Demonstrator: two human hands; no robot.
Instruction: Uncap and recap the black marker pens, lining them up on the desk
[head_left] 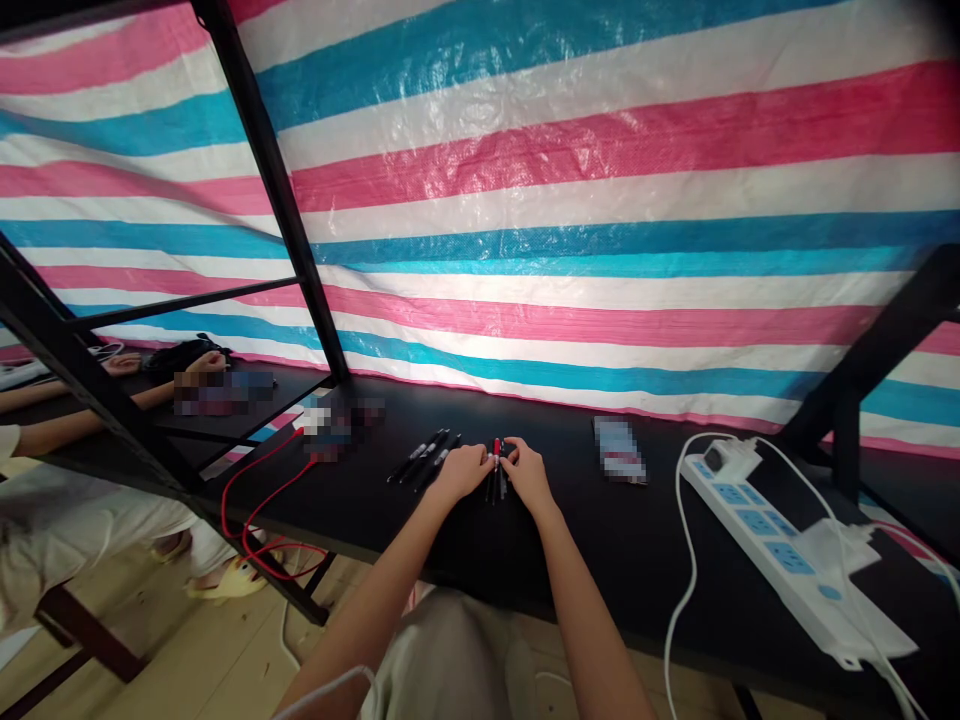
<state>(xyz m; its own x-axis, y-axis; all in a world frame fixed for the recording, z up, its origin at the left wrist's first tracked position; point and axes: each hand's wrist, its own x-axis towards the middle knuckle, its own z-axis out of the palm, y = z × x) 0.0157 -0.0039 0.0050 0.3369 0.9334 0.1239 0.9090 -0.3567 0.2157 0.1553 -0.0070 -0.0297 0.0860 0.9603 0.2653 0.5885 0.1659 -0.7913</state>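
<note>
My left hand (465,470) and my right hand (526,472) meet over the black table. Between them is a small bunch of pens (496,486), dark ones along with one that shows red near its top. The fingers of both hands are closed around the bunch from either side, and they hide part of it. Just left of my left hand, several black pens (417,458) lie slanted side by side on the tabletop.
Right of my hands lies a phone (619,450), and farther right a white power strip (780,560) with plugs and cables. Red cables (259,530) hang over the edge at left. A black metal frame (281,190) separates another person's arms (97,425). Striped sheeting (600,250) hangs behind.
</note>
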